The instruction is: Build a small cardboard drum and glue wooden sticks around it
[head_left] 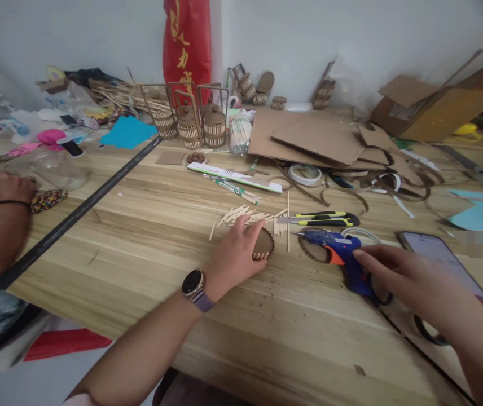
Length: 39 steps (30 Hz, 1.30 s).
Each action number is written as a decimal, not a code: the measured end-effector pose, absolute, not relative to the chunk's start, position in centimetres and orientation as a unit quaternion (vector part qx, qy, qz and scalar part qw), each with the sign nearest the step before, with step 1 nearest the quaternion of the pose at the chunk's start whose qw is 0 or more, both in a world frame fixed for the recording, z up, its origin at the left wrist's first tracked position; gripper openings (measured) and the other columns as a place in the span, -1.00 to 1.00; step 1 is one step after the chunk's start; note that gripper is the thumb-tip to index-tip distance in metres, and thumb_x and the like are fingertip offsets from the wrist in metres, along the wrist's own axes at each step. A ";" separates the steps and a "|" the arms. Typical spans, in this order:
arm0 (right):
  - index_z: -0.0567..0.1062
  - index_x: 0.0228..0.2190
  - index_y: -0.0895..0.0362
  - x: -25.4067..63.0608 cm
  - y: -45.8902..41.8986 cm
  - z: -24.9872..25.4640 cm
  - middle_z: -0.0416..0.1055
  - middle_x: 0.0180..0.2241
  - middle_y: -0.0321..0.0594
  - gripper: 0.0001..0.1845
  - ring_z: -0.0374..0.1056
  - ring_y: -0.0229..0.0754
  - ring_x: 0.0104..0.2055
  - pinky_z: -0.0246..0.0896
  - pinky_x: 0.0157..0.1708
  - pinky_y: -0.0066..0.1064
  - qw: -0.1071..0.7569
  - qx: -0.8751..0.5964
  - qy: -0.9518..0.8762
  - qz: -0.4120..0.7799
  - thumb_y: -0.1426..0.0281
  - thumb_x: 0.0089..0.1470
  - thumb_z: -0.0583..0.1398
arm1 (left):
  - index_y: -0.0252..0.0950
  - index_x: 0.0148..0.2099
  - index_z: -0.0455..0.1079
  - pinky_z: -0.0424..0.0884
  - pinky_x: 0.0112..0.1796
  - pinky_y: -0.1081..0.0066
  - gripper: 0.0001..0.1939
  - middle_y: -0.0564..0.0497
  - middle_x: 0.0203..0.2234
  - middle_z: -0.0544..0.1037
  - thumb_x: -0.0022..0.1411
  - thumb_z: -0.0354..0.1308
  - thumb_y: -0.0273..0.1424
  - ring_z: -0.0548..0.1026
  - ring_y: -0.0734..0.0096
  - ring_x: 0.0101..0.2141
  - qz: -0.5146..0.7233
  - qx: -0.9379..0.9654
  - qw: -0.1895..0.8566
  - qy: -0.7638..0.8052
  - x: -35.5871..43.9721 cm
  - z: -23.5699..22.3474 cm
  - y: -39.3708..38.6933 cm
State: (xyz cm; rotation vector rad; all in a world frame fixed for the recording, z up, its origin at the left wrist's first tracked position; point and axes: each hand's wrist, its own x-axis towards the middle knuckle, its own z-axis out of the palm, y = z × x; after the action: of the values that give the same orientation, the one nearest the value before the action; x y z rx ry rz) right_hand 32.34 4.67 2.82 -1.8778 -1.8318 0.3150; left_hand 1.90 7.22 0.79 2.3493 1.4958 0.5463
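My left hand (pixel 235 251), with a watch at the wrist, curves its fingers and thumb around a round cardboard base (pixel 263 241) on the table. The base has a corrugated rim, and a few short sticks stand along its near edge. Loose wooden sticks (pixel 237 215) lie just beyond. At the right, my right hand (pixel 394 268) is at the back of a blue glue gun (pixel 343 243) with an orange trigger. Blur and overlap hide whether its fingers close on the handle. A corrugated ring (pixel 312 251) lies under the gun's nozzle. Behind it is a yellow-black utility knife (pixel 328 219).
A phone (pixel 448 265) lies beside my right arm, near the gun's cord. Small lidded baskets (pixel 188 129), cardboard sheets (pixel 309 135) and curled strips stand or lie at the back. Across a black strip (pixel 97 200), another person's hands (pixel 7 189) rest at the left.
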 end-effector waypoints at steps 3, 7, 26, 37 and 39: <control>0.58 -0.38 0.03 30.5 5.5 4.0 0.56 -0.44 -0.06 -0.65 0.47 0.01 -0.44 0.28 -0.50 -0.24 0.206 -0.659 -0.721 0.054 0.09 0.10 0.12 | -0.15 0.27 0.07 0.42 0.03 0.10 -0.22 -0.21 0.23 0.13 0.06 0.33 -0.37 0.37 0.00 0.11 0.190 0.819 0.148 0.521 1.9 0.8 7.2; 0.58 -0.29 0.09 26.7 8.2 5.2 0.57 -0.29 -0.05 -0.69 0.47 0.10 -0.21 0.35 -0.23 -0.13 0.179 -0.536 -0.823 0.048 0.23 0.15 0.09 | -0.16 0.27 0.07 0.41 0.04 0.10 -0.22 -0.19 0.22 0.14 0.06 0.32 -0.37 0.37 0.01 0.10 0.193 0.820 0.147 0.519 1.9 0.7 7.2; 0.55 -0.35 0.23 17.1 18.6 3.2 0.53 -0.28 0.00 -0.84 0.41 -0.06 -0.24 0.19 -0.25 -0.35 -0.037 -0.398 -0.913 0.076 0.56 0.07 0.15 | -0.16 0.24 0.08 0.36 0.07 0.06 -0.25 -0.18 0.20 0.15 0.05 0.32 -0.35 0.31 -0.03 0.14 0.199 0.821 0.160 0.510 1.9 0.8 7.3; 0.47 -0.30 0.15 18.5 17.0 4.9 0.52 -0.27 -0.10 -0.78 0.38 -0.15 -0.26 0.17 -0.29 -0.41 0.034 -0.431 -0.895 0.112 0.60 0.05 0.09 | -0.15 0.28 0.06 0.40 0.03 0.10 -0.20 -0.18 0.21 0.15 0.05 0.34 -0.35 0.36 0.01 0.10 0.189 0.820 0.156 0.517 1.9 0.9 7.2; 0.44 -0.29 0.14 19.5 15.7 5.4 0.49 -0.33 -0.14 -0.80 0.36 -0.17 -0.33 0.16 -0.34 -0.40 0.069 -0.453 -0.883 0.108 0.55 0.10 0.05 | -0.16 0.28 0.06 0.41 0.02 0.11 -0.20 -0.19 0.20 0.15 0.05 0.34 -0.34 0.36 0.01 0.10 0.188 0.821 0.154 0.516 1.9 0.9 7.2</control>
State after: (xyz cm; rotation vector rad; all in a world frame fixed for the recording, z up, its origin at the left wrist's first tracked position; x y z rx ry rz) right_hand 19.55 15.66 5.43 -1.3625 -2.6573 0.3251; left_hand 1.87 7.22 0.91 2.3553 1.4791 0.5393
